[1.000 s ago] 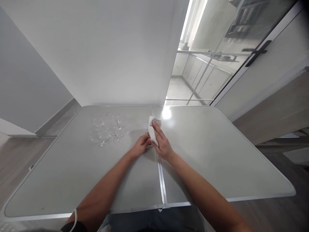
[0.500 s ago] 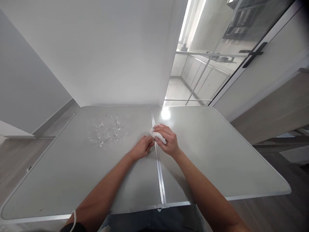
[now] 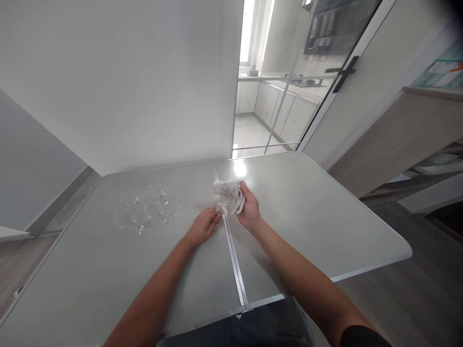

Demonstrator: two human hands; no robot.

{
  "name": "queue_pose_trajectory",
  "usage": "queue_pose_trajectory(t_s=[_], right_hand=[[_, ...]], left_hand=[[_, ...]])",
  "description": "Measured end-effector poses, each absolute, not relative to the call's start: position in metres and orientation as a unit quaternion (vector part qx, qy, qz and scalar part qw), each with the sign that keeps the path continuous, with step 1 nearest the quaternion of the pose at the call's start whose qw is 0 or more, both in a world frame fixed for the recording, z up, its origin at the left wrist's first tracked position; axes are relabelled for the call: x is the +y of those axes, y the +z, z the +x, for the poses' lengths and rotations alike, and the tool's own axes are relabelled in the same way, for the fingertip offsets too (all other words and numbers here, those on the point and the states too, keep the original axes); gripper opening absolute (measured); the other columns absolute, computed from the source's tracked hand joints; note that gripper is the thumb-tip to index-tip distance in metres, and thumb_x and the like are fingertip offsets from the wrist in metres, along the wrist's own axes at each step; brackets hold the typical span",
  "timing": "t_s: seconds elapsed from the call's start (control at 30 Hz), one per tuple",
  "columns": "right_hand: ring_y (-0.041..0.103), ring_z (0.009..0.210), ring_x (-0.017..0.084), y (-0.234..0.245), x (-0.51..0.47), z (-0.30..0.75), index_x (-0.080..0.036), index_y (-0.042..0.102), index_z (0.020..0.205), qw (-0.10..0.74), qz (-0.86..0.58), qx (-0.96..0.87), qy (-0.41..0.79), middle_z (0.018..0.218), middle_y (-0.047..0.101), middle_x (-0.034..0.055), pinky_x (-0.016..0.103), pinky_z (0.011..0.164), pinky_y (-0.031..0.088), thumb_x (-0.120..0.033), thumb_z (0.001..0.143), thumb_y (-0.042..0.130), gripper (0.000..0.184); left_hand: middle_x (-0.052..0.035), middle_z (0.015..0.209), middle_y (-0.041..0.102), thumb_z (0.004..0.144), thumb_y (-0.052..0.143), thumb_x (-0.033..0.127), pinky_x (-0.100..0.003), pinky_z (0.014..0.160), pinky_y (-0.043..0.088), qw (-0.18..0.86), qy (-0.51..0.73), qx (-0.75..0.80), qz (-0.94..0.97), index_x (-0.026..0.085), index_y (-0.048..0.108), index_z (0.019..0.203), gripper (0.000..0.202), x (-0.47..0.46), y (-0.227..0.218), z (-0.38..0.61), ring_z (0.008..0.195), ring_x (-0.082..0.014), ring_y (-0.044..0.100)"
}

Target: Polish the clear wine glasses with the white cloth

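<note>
My right hand (image 3: 250, 207) is closed on a white cloth (image 3: 221, 187), which hangs loosely spread over the table's centre seam. My left hand (image 3: 203, 226) pinches a small clear, glass-like piece with a rounded edge (image 3: 222, 210); its exact kind is hard to make out. That piece lies against the cloth's near side, between the two hands. To the left, several similar clear pieces (image 3: 140, 228) lie grouped on the table, showing mainly as glints and thin outlines.
The pale folding table (image 3: 300, 217) has a metal seam (image 3: 234, 262) down its middle and a metal edge. A white wall (image 3: 162, 96) stands behind it. At the back right is a glazed door with a black handle (image 3: 345, 74); wooden shelving (image 3: 401, 140) stands beyond the right side.
The cloth, bunched in my right hand before, is now opened out, and the clear piece shows against it. My right hand has turned, fingers less curled over. The whole view has shifted and tilted.
</note>
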State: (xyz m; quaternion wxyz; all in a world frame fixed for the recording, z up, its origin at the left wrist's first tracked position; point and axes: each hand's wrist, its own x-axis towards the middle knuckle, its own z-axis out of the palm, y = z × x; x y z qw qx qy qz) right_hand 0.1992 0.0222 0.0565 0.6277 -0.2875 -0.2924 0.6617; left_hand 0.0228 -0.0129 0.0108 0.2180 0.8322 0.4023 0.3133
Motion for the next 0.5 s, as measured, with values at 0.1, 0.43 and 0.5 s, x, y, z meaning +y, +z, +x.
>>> queue_pose_trajectory(t_s=[0.1, 0.43, 0.5], right_hand=[[0.061, 0.074, 0.015, 0.053, 0.019, 0.194, -0.019, 0.068, 0.088, 0.601, -0.27, -0.282, 0.697, 0.08, 0.067, 0.0011, 0.025, 0.066, 0.05, -0.051, 0.083, 0.07, 0.032], [0.059, 0.072, 0.015, 0.045, 0.021, 0.204, -0.017, 0.069, 0.067, 0.523, -0.417, -0.552, 0.498, 0.074, 0.065, 0.0014, 0.027, 0.069, 0.047, -0.036, 0.082, 0.063, 0.025], [0.063, 0.076, 0.017, 0.042, 0.018, 0.199, -0.018, 0.075, 0.081, 0.482, -0.412, -0.601, 0.486, 0.079, 0.069, 0.0022, 0.028, 0.072, 0.049, -0.039, 0.078, 0.071, 0.022]], left_hand=[[-0.003, 0.074, 0.058, 0.103, 0.033, 0.037, -0.031, 0.073, 0.042, 0.223, 0.361, 0.434, 0.795, 0.02, 0.051, 0.079, 0.034, -0.012, 0.009, 0.02, 0.073, -0.0175, 0.053], [-0.0025, 0.081, 0.068, 0.098, 0.047, 0.039, -0.029, 0.072, 0.046, 0.201, 0.453, 0.54, 0.68, 0.02, 0.062, 0.082, 0.03, -0.009, 0.009, 0.017, 0.076, -0.0168, 0.062], [-0.0036, 0.088, 0.073, 0.096, 0.052, 0.038, -0.031, 0.076, 0.049, 0.199, 0.462, 0.542, 0.674, 0.02, 0.068, 0.089, 0.025, -0.008, 0.007, 0.016, 0.082, -0.019, 0.066]])
